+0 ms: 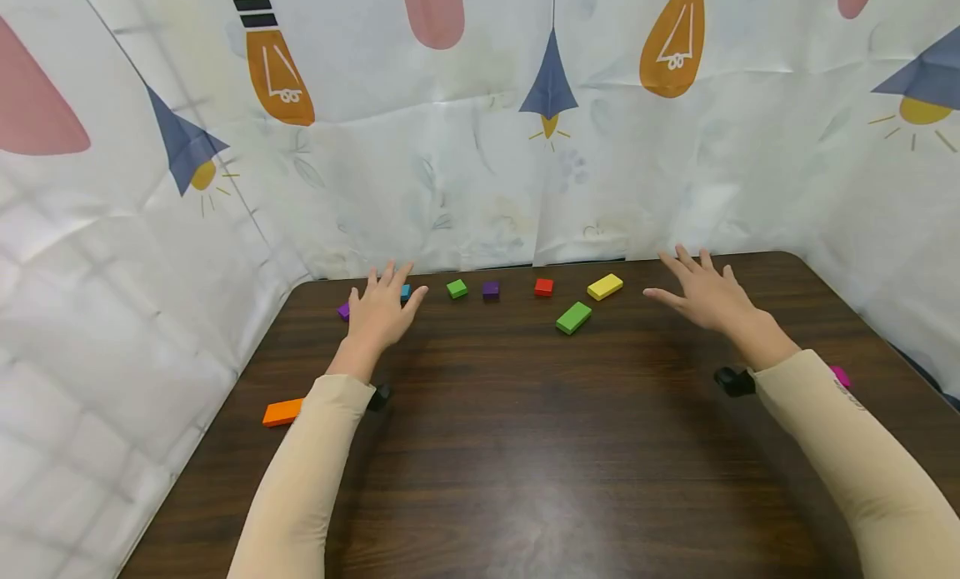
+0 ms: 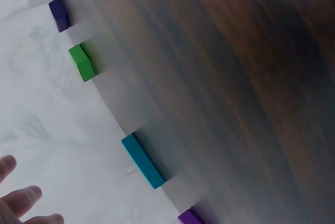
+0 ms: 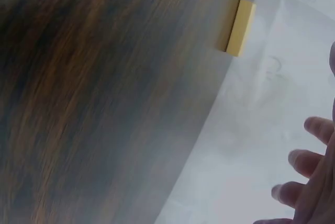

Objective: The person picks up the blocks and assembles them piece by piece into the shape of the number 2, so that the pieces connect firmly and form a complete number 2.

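Just to the right of the yellow block [image 1: 605, 287], the person's right grip [image 1: 708, 296] is hanging with fingers spread, holding nothing. That block is lying near the far edge of the table [image 1: 525, 446], its long axis slanting from near left to far right, so the right grip is facing its farther end. Well to the left of the yellow block, the left grip [image 1: 377, 316] is hanging equally spread and free; of the two, the right is clearly being the nearer. Directly in front of the yellow block and slightly left, a longer green block [image 1: 573, 318] is slanting much the same way. Leftward from the yellow block, a red block [image 1: 543, 287], a dark purple block [image 1: 491, 290], a small green block [image 1: 457, 288], a blue block [image 2: 143, 160] and a purple block [image 2: 190, 217] are forming a loose row, the last two lying closest to the left grip.
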Demonstrator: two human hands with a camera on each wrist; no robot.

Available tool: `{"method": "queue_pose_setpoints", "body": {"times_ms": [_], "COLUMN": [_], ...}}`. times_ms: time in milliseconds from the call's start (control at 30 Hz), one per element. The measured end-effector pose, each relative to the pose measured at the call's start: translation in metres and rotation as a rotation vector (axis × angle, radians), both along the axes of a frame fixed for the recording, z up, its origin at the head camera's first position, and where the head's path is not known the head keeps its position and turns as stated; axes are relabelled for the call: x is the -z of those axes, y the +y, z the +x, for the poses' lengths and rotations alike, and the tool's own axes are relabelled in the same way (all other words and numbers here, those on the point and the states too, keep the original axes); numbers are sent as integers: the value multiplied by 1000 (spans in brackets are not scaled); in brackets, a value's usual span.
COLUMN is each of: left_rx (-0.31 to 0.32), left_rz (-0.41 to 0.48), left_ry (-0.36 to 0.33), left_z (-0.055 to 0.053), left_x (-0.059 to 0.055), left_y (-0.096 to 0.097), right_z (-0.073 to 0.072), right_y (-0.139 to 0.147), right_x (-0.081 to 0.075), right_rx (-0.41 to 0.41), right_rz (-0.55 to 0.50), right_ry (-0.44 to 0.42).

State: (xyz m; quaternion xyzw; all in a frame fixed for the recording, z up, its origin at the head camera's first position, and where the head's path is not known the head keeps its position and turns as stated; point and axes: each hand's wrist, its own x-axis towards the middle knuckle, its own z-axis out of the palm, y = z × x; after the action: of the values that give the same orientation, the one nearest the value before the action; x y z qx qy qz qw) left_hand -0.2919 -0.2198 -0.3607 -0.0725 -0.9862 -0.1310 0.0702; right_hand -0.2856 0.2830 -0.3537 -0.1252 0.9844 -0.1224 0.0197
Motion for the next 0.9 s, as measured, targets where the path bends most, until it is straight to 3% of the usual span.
{"method": "queue_pose_setpoints", "body": {"times_ms": [533,900], "left_rx": [47,54], "left_rz": [16,73], "left_ry": [108,51], "left_z": [18,32], "left_x": [-2,-6], "left_y": [-17,-34], "right_z": [21,32], "right_y": [12,31], "right_x": [-3,-1], "right_rx": [-54,-55], "right_rz": [-69,-97], "right_ry": [-2,-56]}}
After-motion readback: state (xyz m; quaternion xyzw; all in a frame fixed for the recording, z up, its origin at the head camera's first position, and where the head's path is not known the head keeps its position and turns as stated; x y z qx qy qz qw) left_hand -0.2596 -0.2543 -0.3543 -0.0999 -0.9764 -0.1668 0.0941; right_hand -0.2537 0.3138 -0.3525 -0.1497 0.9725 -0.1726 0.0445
